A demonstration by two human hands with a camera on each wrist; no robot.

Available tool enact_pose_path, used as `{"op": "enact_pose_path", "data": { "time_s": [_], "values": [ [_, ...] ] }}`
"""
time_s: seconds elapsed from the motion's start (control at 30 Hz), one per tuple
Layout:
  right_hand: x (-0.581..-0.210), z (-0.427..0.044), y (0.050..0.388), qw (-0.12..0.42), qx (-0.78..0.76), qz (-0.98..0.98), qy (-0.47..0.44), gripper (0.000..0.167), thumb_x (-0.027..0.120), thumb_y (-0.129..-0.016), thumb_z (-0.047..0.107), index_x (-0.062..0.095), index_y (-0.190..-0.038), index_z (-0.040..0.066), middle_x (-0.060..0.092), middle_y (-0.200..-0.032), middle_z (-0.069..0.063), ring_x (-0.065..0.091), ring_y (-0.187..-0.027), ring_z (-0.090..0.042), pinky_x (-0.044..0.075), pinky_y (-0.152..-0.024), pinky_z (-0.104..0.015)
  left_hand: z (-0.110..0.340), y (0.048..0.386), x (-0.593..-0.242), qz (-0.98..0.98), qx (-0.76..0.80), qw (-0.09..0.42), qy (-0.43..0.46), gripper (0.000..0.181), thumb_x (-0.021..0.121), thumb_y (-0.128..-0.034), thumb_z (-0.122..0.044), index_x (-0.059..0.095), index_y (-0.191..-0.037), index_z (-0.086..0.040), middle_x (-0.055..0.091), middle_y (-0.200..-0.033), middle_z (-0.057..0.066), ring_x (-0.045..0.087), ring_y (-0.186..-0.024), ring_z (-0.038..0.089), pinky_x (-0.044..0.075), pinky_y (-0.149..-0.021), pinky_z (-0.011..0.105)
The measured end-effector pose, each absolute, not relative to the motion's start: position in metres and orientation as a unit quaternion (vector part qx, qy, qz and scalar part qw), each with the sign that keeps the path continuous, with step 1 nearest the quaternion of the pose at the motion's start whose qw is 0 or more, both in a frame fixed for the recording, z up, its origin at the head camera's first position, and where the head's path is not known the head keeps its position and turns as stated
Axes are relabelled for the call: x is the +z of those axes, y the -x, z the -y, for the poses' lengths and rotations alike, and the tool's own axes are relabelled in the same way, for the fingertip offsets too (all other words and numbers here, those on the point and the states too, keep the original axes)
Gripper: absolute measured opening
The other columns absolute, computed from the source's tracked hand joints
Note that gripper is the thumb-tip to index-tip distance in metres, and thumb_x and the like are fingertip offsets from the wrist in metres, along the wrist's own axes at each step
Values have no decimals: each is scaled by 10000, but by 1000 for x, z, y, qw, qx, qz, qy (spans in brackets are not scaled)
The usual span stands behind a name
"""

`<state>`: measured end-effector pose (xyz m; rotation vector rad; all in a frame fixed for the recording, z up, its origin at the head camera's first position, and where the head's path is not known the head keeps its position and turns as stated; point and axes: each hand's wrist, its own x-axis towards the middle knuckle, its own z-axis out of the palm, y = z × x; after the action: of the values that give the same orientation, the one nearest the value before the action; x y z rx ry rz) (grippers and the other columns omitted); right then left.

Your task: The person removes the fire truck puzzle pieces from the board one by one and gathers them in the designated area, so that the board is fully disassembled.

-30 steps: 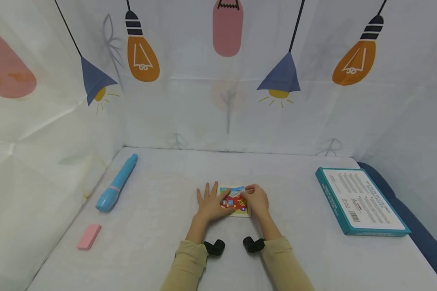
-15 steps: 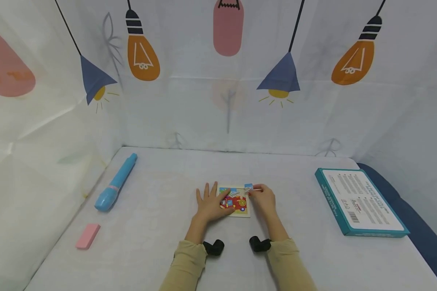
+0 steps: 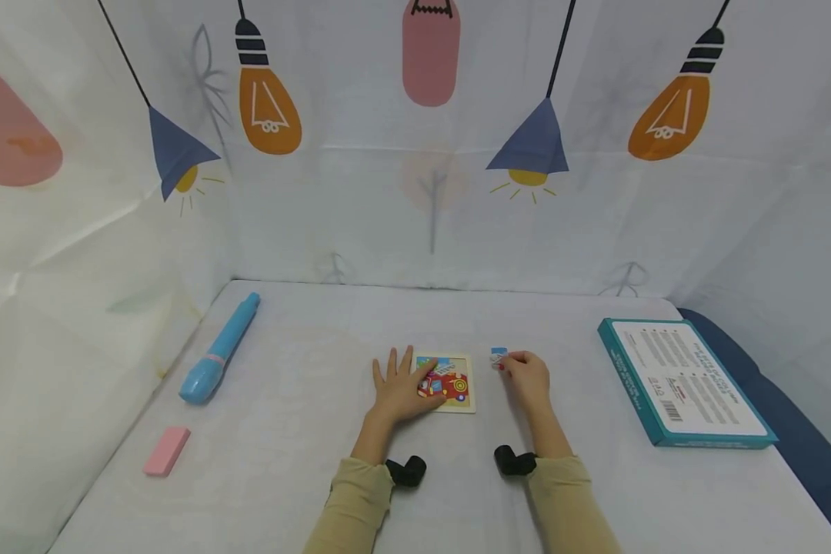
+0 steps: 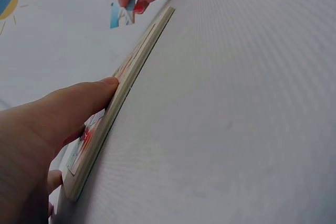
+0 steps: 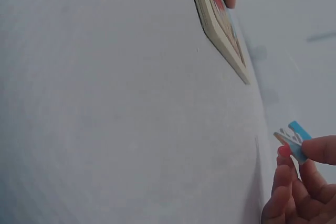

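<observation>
A small wooden jigsaw puzzle (image 3: 462, 362) with a red vehicle picture lies on the white table in the head view. A bare tan patch shows at its upper right corner. My left hand (image 3: 398, 392) rests on the puzzle's left side, fingers spread, the thumb (image 4: 84, 98) laid across the picture in the left wrist view. To the right of the puzzle, my right hand (image 3: 528, 382) pinches a blue-and-white puzzle piece (image 3: 498, 354) between thumb and fingertips. In the right wrist view the puzzle piece (image 5: 298, 142) is held off the surface, apart from the puzzle.
On the left lie a light-blue wand-like object (image 3: 221, 350) and a pink block (image 3: 168, 452). A teal-edged box (image 3: 692, 385) with printed text lies at the right. A white curtain printed with lamps (image 3: 360, 200) stands behind the table.
My right hand has lifted the blue-and-white puzzle piece out of the puzzle's upper right corner and moved right with it. The left hand has stayed in place.
</observation>
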<state>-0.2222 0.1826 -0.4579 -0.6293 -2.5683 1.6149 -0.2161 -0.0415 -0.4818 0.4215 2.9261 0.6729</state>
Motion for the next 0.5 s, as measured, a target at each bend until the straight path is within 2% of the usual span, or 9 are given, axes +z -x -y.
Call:
{"op": "enact_pose_path", "data": {
  "time_s": [0.1, 0.3, 0.5],
  "values": [
    [-457, -191, 221, 30, 526, 825, 206, 278, 556, -882, 147, 586, -1054, -70, 628, -876, -149, 551, -748, -162, 414, -597, -182, 42, 216, -482, -963, 222, 55, -141, 712, 600, -769, -600, 426, -1391, -299, 176, -1526, 140, 56, -1391, 405, -25, -1038, 644],
    [-455, -206, 219, 34, 530, 820, 213, 307, 539, -897, 129, 557, -1105, -95, 639, -915, -164, 559, -702, -74, 421, -567, -134, 43, 218, -482, -963, 220, 57, -143, 716, 598, -770, -598, 417, -1396, -302, 165, -1529, 137, 46, -1393, 401, -29, -1038, 644],
    [-455, -222, 215, 38, 525, 821, 221, 317, 528, -908, 127, 540, -1132, -97, 637, -866, -127, 530, -627, -26, 427, -533, -138, 43, 218, -484, -963, 220, 58, -143, 717, 595, -769, -605, 416, -1396, -307, 164, -1530, 132, 44, -1394, 398, -32, -1039, 641]
  ]
}}
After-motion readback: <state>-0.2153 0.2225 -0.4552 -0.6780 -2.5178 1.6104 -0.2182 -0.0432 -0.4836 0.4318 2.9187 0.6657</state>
